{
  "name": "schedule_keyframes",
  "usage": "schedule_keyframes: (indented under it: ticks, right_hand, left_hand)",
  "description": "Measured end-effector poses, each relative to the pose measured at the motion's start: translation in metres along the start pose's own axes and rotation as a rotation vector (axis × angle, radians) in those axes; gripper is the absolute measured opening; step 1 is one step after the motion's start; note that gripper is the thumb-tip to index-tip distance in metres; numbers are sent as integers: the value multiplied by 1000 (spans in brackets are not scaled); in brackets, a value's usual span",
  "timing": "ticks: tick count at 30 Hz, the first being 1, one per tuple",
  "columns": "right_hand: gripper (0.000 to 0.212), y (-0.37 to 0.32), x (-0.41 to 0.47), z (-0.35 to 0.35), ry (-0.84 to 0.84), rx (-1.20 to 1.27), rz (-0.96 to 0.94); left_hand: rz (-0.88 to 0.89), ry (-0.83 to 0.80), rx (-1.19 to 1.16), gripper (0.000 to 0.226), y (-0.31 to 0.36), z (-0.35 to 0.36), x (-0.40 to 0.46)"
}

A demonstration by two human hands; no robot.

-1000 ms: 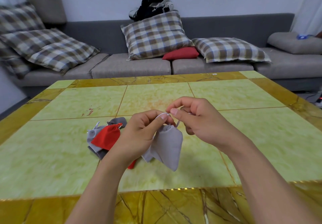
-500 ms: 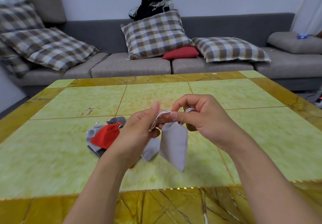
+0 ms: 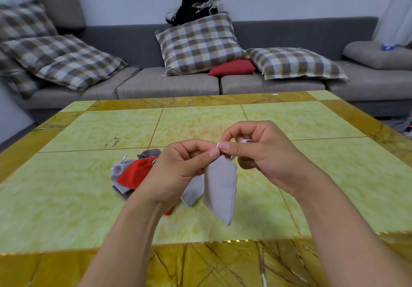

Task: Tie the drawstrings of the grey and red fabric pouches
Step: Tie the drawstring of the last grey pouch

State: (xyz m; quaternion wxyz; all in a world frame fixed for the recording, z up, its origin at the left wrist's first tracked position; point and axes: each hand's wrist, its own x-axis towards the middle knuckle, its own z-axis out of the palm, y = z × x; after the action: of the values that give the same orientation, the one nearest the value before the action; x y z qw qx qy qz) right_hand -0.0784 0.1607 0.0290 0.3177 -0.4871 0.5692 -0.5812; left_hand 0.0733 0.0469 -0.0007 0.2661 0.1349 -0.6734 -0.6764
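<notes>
Pouch pile (image 3: 136, 175) behind left hand (image 3: 178, 170)

Worktop (image 3: 66, 197): square, pale green marbled panels parted by thin gold lines, framed by a broad amber veined border. Reddish marks (image 3: 114, 141) on a far-left panel.

Lying on it, left of centre: a heap of pouches (image 3: 133, 175). A red pouch (image 3: 136, 173) sits on top, neck toward the far side; grey pouches (image 3: 117, 170) lie under and beside it; another grey pouch (image 3: 193, 189) lies at the heap's right edge.
</notes>
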Motion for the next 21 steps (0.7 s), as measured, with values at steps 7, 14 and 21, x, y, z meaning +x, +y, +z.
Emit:
schedule_keyframes:
  ticks: [7, 14, 21]
  right_hand:
    - [13, 0, 0, -3, -15, -103, 27]
    - [16, -5, -5, -12, -45, -413, 34]
    - [17, -2, -3, -10, -41, -387, 17]
  left_hand:
    - [34, 99, 52, 19, 1, -1, 1]
    - [60, 123, 157, 23, 2, 4, 1]
    - [93, 101, 268, 16, 4, 4, 1]
